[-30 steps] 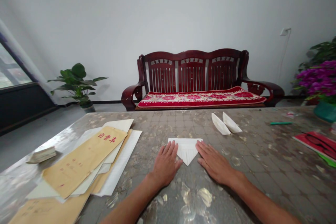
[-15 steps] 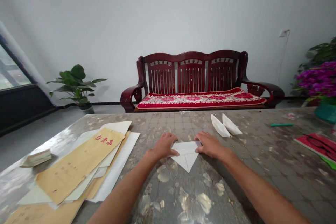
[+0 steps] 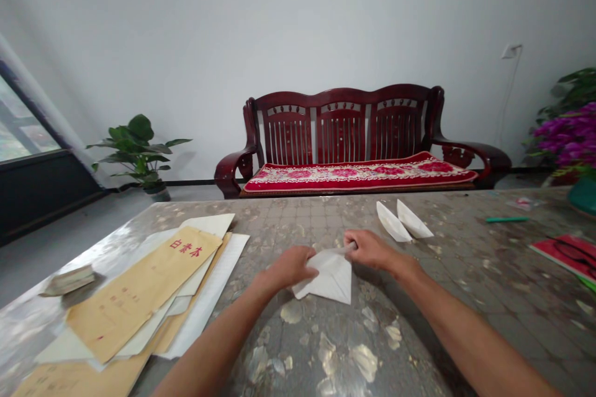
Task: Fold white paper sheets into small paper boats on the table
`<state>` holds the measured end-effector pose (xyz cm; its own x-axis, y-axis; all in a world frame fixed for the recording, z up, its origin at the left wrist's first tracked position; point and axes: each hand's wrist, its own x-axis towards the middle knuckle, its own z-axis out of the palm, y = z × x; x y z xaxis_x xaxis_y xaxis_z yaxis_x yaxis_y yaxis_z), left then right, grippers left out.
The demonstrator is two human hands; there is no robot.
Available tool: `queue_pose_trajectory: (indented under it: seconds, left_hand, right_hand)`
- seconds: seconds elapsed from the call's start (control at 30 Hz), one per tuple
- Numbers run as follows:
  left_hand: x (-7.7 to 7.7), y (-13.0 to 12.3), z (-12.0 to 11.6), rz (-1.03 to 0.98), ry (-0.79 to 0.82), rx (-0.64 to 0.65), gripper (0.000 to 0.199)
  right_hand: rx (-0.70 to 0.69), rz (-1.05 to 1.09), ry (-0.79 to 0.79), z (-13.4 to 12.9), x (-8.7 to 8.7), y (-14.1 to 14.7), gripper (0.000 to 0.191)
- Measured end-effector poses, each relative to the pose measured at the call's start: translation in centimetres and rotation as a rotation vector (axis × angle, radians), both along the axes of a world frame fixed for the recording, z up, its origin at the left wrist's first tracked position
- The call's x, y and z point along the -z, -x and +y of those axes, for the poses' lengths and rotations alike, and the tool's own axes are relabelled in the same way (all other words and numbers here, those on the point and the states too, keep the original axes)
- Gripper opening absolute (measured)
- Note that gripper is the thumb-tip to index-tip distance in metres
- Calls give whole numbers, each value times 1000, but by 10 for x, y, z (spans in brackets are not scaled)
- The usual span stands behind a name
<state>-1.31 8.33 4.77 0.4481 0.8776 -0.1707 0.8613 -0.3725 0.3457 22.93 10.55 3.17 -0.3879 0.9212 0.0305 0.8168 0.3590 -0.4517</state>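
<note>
Between my hands is a folded sheet of white paper (image 3: 329, 276), tilted just over the patterned tabletop (image 3: 326, 347). My left hand (image 3: 294, 265) grips its left side, thumb on the near face and fingers behind. At the upper right corner my right hand (image 3: 367, 248) pinches the paper between curled fingers and thumb. Two folded white paper boats, a left one (image 3: 392, 223) and a right one (image 3: 413, 221), lie side by side beyond my right hand.
Brown-covered notebooks (image 3: 144, 291) and loose papers are piled at the left, beside a small worn stack (image 3: 69, 279). On the right lie a green pen (image 3: 506, 219), a red book (image 3: 561, 254) with glasses on it, and a teal flowerpot (image 3: 584, 194). A wooden bench (image 3: 342, 99) stands behind the table.
The paper was a flat triangle pointing toward me; now it is turned and tilted, with a squarer outline. My right hand has curled into a pinch at its corner.
</note>
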Motion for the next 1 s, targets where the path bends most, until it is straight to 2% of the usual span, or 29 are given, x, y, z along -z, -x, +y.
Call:
queue_pose_trajectory:
  seconds: [0.03,0.13,0.2,0.27,0.37,0.43,0.53,0.63,0.83,1.0]
  left_hand:
    - [-4,1,-3,6,-139,0,11]
    - [-6,3,-12,65,-589,78,14]
    - [4,5,-18,93,-787,170,18]
    - [22,5,-23,98,-882,260,19]
    - [47,3,-27,137,-844,306,15]
    - [55,0,-27,147,-750,319,10]
    - [55,-1,-26,143,-612,312,6]
    - [52,4,-24,87,-525,236,9]
    - [52,20,-27,-231,-330,46,23]
    - [49,25,-25,-286,-238,-129,33]
  right_hand:
    - [29,22,-76,-3,-4,0,12]
    - [40,57,-465,-13,-12,1,14]
    - [-28,-3,-661,-21,-7,2,17]
    - [-89,-93,-742,-29,6,3,21]
    - [-136,-203,-712,-40,29,7,20]
    - [-144,-232,-674,-46,37,9,20]
    - [-186,-263,-606,-52,38,12,20]
    - [-202,-241,-531,-54,36,9,23]
    - [-87,-36,-248,-42,33,-8,23]
    - [76,-12,-137,-34,28,-9,24]
